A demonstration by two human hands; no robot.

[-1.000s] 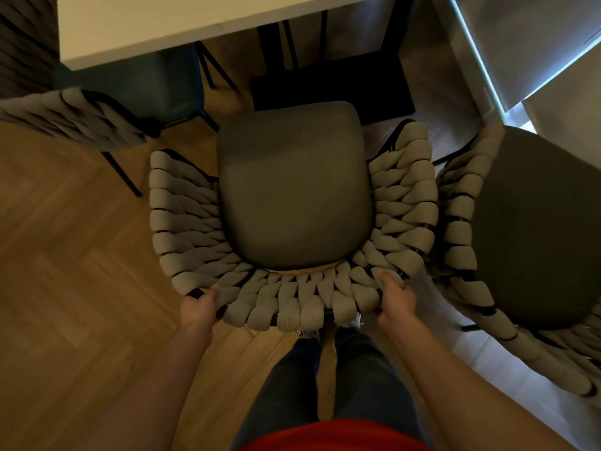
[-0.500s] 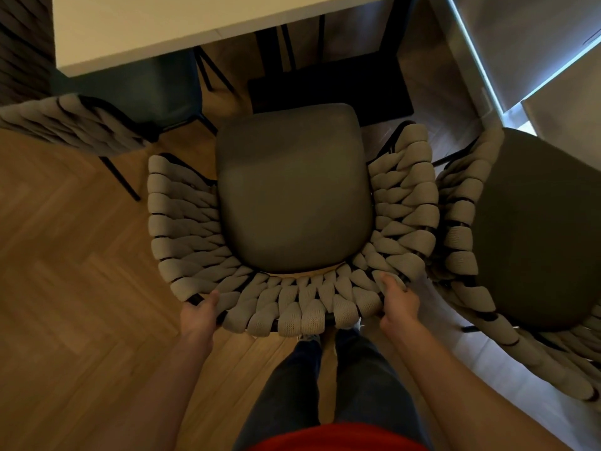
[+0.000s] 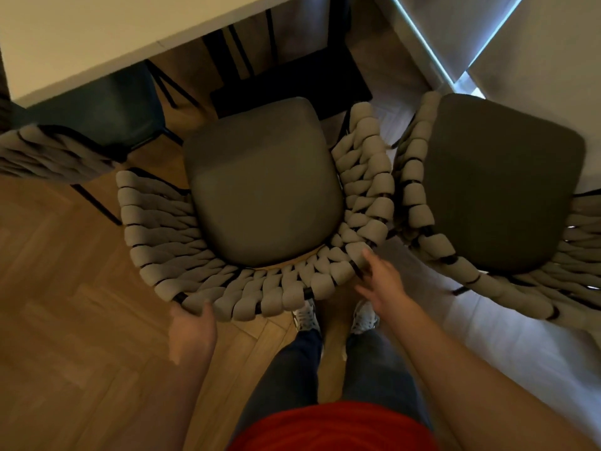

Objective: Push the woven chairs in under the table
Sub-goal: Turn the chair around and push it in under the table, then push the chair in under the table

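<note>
Directly below the camera stands the middle woven chair [image 3: 260, 193], its grey seat cushion facing the far side and its curved back of thick woven cord bowed toward the person. Its front edge sits just short of the pale surface [image 3: 107, 34], whose near edge crosses the far left of the scene, so the seat is not yet under it. The left hand [image 3: 192, 330] holds the near left part of the chair's back rim, thumb laid on top of the cord and the fingers wrapped underneath, out of sight. The right hand [image 3: 380, 281] is at the near right part of the rim with its fingers straight and spread apart, the tips touching or just off the woven cord; whether they press on it cannot be told. A second woven chair [image 3: 497, 190] with a darker cushion stands just beside the first on the right, their woven sides nearly touching, and it is well out from the surface. A third chair [image 3: 58, 154] on the left shows only its woven back and a dark leg, with its seat tucked under the surface. Dark metal legs and a black base [image 3: 286, 79] show beneath the surface on the far side. The person's two shoes [image 3: 305, 315] stand on the herringbone wood floor [image 3: 65, 304] just behind the middle chair, and a red shirt hem fills the near edge.
</note>
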